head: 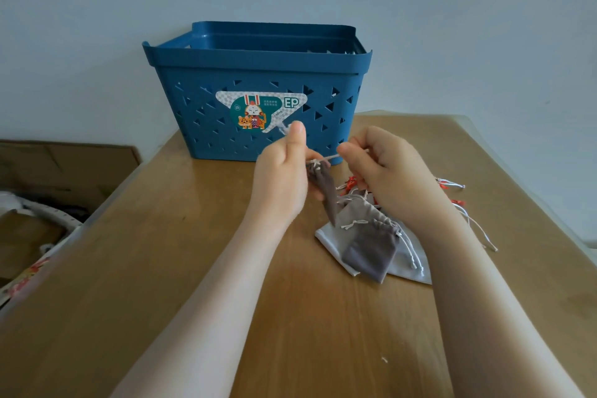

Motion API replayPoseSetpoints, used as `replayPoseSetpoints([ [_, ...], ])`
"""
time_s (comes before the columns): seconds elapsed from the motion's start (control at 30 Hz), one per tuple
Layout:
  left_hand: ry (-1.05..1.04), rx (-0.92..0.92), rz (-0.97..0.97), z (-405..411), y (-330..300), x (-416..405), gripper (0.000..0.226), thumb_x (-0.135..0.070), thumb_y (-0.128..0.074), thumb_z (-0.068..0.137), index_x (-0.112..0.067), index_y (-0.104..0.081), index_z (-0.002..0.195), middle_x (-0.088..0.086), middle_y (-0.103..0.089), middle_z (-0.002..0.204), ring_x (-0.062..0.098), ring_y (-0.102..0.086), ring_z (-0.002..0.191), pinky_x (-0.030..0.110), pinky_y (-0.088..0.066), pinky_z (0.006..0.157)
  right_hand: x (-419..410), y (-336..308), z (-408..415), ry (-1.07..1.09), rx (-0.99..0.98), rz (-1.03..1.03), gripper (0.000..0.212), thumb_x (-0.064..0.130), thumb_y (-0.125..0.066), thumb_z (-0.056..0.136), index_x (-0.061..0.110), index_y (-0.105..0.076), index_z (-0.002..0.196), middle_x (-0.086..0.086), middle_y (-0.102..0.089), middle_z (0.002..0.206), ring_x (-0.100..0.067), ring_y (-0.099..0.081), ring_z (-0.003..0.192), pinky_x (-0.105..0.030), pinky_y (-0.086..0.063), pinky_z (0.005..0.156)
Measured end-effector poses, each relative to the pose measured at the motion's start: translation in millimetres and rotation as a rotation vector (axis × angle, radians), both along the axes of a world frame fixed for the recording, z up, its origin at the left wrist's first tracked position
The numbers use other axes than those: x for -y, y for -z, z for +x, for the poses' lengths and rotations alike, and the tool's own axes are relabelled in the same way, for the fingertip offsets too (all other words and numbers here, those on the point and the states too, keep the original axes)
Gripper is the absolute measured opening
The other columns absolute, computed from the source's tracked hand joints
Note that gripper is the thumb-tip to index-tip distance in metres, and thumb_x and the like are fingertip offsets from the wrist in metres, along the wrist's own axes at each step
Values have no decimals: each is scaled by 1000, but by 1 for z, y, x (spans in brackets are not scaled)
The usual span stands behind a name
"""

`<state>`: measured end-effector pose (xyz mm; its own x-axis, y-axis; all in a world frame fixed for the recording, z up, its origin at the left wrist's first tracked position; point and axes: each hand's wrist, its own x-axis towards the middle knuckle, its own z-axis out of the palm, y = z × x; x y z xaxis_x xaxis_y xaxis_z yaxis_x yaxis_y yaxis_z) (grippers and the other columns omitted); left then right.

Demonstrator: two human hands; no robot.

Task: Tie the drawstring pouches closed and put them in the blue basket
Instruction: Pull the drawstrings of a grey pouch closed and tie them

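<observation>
A small dark grey drawstring pouch (327,191) hangs in the air between my hands, its mouth gathered at the top. My left hand (284,171) pinches one white string end near its raised thumb. My right hand (384,168) pinches the other white string (329,157), which runs taut from the pouch mouth. The blue basket (258,74) stands just behind my hands at the back of the table; its inside is hidden from here. A pile of other pouches (371,245), grey and light grey with white strings, lies on the table under my right wrist.
The wooden table (193,268) ends at a wall behind the basket. Loose white strings and red bits (458,200) lie right of my right hand near the table's right edge. Cardboard boxes and clutter (48,187) sit below the left edge.
</observation>
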<state>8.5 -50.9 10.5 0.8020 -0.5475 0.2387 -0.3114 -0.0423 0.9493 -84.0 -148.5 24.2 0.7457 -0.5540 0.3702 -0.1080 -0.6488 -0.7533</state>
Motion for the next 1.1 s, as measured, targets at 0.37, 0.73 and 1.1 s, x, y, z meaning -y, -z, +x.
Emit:
replayPoseSetpoints([
  [0.37,313,506,391,-2,0,-2,31,-32,-35,100,-14,-59,95,-3,-60,63,13,-62,60,42,-51,65,-3,-2,-2,-61,85,52,21,28,-63,86,19,-56,68,10,-52,49,-2,-45,44,-11,-37,48],
  [0.73,284,491,352,1,-1,-5,32,-22,-31,100,-16,-52,76,0,-56,63,20,-58,65,43,-49,66,-3,1,-2,-181,89,70,22,21,-49,96,20,-70,96,18,-55,59,4,-50,56,-7,-37,57],
  [1.1,380,89,84,10,3,-3,29,-20,-40,100,-15,-55,75,-8,-61,70,15,-62,66,31,-49,63,3,5,3,13,77,-166,11,10,-56,90,17,-59,82,15,-54,69,1,-50,65,-8,-36,63],
])
